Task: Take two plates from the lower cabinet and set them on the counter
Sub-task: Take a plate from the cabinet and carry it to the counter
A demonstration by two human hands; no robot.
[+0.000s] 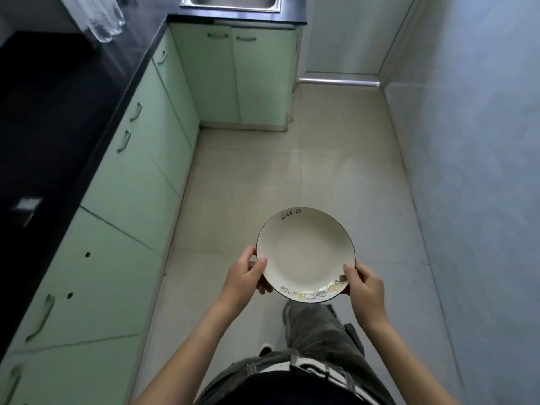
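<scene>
1 white plate (305, 254) with a thin dark rim is held face up and roughly level above the floor, near the middle of the scene and slightly right. The word "Life" is written on its far inner rim; small grey and yellow drawings run along its near rim. A 2nd plate under it cannot be made out. The pale green lower cabinet (122, 206) stands at left, its doors shut, under the dark bench (43, 118).
</scene>
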